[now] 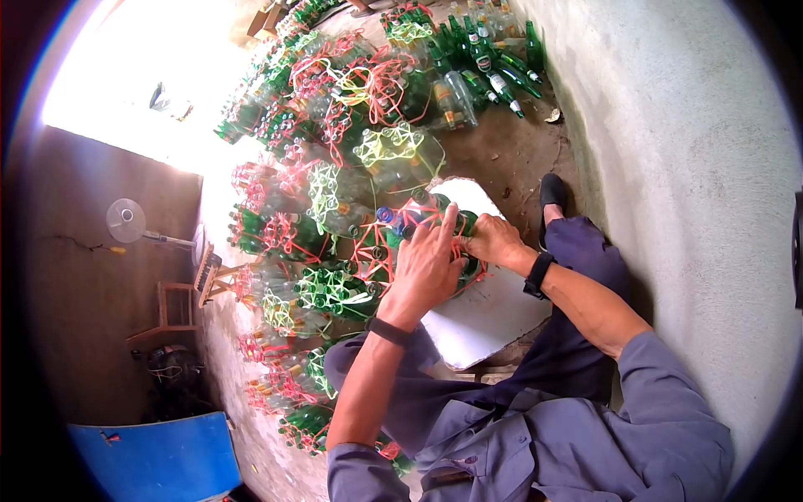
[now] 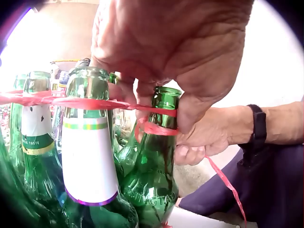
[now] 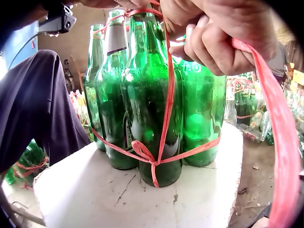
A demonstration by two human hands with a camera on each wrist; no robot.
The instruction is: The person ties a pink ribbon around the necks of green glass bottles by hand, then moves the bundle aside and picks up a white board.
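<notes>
Bottles (image 3: 152, 104) right below our fingers, likely heavyish, stiff, slippery, breakable, so we'd grip bodies (image 3: 202, 114), not soft twine (image 3: 275, 118); our left hand (image 2: 171, 38) has thumb and fingers clamped on a neck (image 2: 166, 100), right hand (image 3: 221, 40) curled round twine.

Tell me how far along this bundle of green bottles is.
Apparently done: red twine rings the green bottles low down, with a front knot. In hand: the left hand grips a wrapped neck; the right hand holds loose twine. Probably left: securing the top, as that length hangs free.
</notes>
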